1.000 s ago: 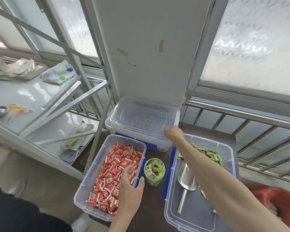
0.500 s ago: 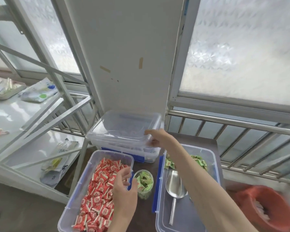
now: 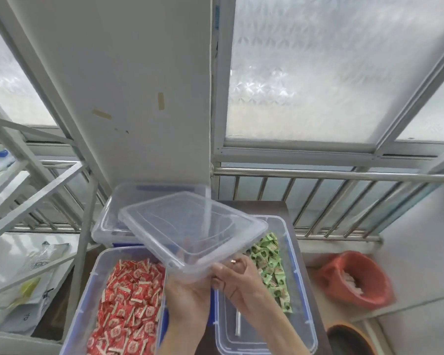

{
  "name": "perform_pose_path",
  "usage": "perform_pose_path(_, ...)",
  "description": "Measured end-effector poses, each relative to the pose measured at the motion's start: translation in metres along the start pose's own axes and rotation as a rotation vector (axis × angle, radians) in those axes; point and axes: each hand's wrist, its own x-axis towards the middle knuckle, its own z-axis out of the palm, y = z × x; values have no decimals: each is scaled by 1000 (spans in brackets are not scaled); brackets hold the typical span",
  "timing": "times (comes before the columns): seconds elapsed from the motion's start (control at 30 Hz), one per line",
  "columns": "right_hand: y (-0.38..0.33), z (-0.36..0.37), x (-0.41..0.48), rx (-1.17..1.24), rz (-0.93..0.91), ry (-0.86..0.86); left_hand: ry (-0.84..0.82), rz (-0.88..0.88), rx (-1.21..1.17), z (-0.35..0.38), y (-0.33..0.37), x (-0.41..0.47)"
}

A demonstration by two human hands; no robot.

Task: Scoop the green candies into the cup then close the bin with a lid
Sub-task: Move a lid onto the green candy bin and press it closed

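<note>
A clear plastic lid hangs tilted in the air above the table, held at its near edge by both hands. My left hand grips the lid from below on the left, and my right hand grips it on the right. Under it to the right stands the open clear bin with green candies along its far and right side. A metal scoop handle lies in that bin. The cup is hidden behind my hands.
An open bin of red candies stands at the left. A closed clear bin sits behind it against the white pillar. A red bag lies on the floor at the right, by the metal railing.
My right hand has lifted the lid off the rear bin and brought it toward me. My left hand has left the red candy bin and taken hold of the lid too.
</note>
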Motion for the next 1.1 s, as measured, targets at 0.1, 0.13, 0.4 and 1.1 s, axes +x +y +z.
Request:
perform_pose_path(0.1,-4,-11,-24,8,-56,127,18,-232,-146,5,-16,-5)
perform_pose_path(0.13,-1,-17,-31,7,-73,177,23,-312,-206,5,-21,-5)
perform_pose_path(0.4,26,-61,-76,-2,-18,534,-126,-628,79,10,-40,-1)
perform_pose_path(1.1,39,-144,-131,-706,41,1199,39,-214,1296,-99,-82,-21)
